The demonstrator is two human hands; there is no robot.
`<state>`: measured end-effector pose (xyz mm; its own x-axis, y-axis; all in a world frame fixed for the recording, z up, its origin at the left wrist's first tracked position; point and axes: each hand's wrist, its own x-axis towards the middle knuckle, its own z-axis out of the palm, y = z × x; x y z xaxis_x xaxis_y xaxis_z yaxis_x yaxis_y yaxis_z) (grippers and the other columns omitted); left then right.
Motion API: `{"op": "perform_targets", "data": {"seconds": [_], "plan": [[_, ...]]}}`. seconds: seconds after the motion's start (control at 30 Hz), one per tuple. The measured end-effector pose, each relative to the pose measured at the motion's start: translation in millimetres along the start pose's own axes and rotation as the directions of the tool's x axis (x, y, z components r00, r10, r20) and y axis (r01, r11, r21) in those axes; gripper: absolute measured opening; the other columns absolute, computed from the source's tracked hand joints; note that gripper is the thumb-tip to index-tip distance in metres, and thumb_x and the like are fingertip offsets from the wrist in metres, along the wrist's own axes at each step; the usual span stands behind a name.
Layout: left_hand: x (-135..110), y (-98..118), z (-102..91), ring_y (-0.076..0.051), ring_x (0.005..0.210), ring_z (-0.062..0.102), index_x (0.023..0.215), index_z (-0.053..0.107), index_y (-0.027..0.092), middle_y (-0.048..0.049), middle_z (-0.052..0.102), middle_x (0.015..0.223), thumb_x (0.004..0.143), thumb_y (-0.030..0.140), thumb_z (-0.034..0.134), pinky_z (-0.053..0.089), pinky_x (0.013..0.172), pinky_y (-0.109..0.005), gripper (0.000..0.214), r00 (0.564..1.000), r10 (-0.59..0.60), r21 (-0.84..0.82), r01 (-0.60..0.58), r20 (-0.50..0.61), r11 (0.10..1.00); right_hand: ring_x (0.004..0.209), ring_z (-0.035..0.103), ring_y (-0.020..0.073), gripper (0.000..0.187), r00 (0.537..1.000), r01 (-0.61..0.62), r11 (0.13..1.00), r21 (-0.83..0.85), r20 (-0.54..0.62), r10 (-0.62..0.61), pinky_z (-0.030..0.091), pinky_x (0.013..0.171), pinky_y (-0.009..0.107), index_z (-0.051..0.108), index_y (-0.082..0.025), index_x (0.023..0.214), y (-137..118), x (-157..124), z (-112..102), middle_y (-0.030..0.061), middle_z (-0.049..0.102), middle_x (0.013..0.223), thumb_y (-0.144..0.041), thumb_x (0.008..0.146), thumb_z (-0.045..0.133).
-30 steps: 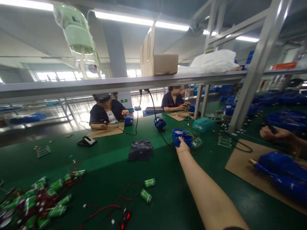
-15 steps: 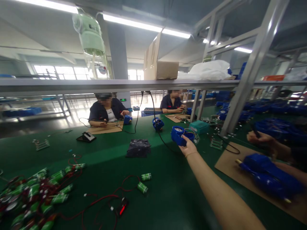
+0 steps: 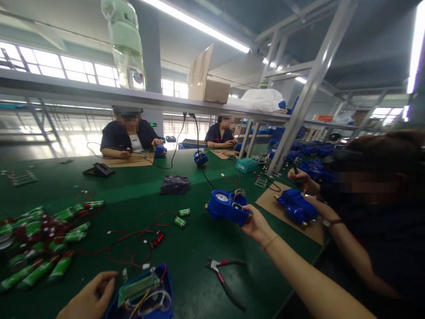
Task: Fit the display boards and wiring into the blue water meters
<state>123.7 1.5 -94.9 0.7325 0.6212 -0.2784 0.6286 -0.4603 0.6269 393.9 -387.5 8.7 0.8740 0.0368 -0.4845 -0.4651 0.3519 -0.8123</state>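
My right hand (image 3: 254, 225) grips a blue water meter (image 3: 221, 206) by its right end. The meter has a round white dial, a brass fitting at its left and thin wires showing in its opened part. It is held over the green bench. At the lower left is my left hand (image 3: 94, 294), its fingers curled together with nothing visible in them. Just right of that hand, a blue open housing (image 3: 168, 283) holds a green circuit board (image 3: 139, 288) and coloured wires. Between the two hands, pliers with red and black handles (image 3: 221, 270) lie spread on the bench.
Green batteries (image 3: 40, 239) with red leads lie piled at left. A small red-lit display (image 3: 157, 239) and two batteries (image 3: 180, 221) lie mid-bench. At right, a co-worker handles another blue meter (image 3: 295, 206) on cardboard (image 3: 265, 199). Two people sit opposite. A shelf (image 3: 166, 101) crosses above.
My right hand has brought the blue meter nearer and lower. The view has tilted down and turned right, so my left hand, the open housing, the pliers and the co-worker's head now show.
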Motion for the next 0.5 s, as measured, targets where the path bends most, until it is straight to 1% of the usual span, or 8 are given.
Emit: {"op": "perform_targets", "data": {"seconds": [0.1, 0.2, 0.27, 0.4, 0.5], "plan": [[-9.9, 13.2, -2.3, -0.025, 0.092, 0.067, 0.111, 0.061, 0.035, 0.0015, 0.074, 0.098, 0.092, 0.055, 0.03, 0.045, 0.079, -0.034, 0.042, 0.999, -0.035, 0.078, 0.035, 0.007, 0.996, 0.052, 0.056, 0.0131, 0.014, 0.999, -0.028, 0.998, -0.059, 0.045, 0.031, 0.049, 0.048, 0.021, 0.057, -0.015, 0.075, 22.2, -5.0, -8.0, 0.0017, 0.058, 0.058, -0.023, 0.086, 0.054], [-18.1, 24.0, -4.0, -0.026, 0.096, 0.065, 0.11, 0.06, 0.034, 0.0008, 0.072, 0.102, 0.092, 0.052, 0.029, 0.043, 0.081, -0.035, 0.04, 0.999, -0.036, 0.118, 0.035, 0.006, 0.992, 0.05, 0.056, 0.0129, 0.016, 0.992, -0.031, 0.993, -0.114, 0.116, 0.044, 0.048, 0.047, 0.021, 0.059, -0.015, 0.075, 30.8, -3.3, -12.2, 0.0007, 0.059, 0.057, -0.023, 0.087, 0.052], [-20.1, 26.4, -5.0, -0.027, 0.098, 0.065, 0.111, 0.059, 0.034, 0.0003, 0.071, 0.104, 0.092, 0.052, 0.028, 0.042, 0.082, -0.036, 0.041, 0.999, -0.029, 0.136, 0.026, 0.015, 0.99, 0.049, 0.056, 0.0131, 0.017, 0.985, -0.021, 0.987, -0.159, 0.165, 0.048, 0.047, 0.046, 0.022, 0.06, -0.015, 0.076, 29.7, 0.6, -14.0, 0.0006, 0.06, 0.058, -0.024, 0.087, 0.051], [-18.5, 23.8, -5.8, -0.027, 0.097, 0.064, 0.113, 0.058, 0.035, 0.0006, 0.07, 0.105, 0.092, 0.053, 0.027, 0.042, 0.081, -0.035, 0.041, 0.999, -0.02, 0.145, 0.015, 0.033, 0.989, 0.05, 0.057, 0.0136, 0.018, 0.967, 0.0, 0.966, -0.259, 0.247, 0.066, 0.044, 0.045, 0.022, 0.062, -0.014, 0.079, 20.4, 12.3, -17.8, 0.0019, 0.064, 0.062, -0.027, 0.088, 0.053], [-17.0, 22.4, -5.1, -0.026, 0.096, 0.065, 0.112, 0.058, 0.036, 0.0014, 0.07, 0.104, 0.092, 0.054, 0.027, 0.042, 0.079, -0.035, 0.041, 0.999, -0.028, 0.142, 0.024, 0.023, 0.99, 0.056, 0.06, 0.0143, 0.019, 0.955, 0.015, 0.948, -0.317, 0.284, 0.08, 0.047, 0.049, 0.022, 0.064, -0.014, 0.083, 15.4, 21.2, -21.5, 0.0022, 0.066, 0.066, -0.028, 0.089, 0.053]]}}
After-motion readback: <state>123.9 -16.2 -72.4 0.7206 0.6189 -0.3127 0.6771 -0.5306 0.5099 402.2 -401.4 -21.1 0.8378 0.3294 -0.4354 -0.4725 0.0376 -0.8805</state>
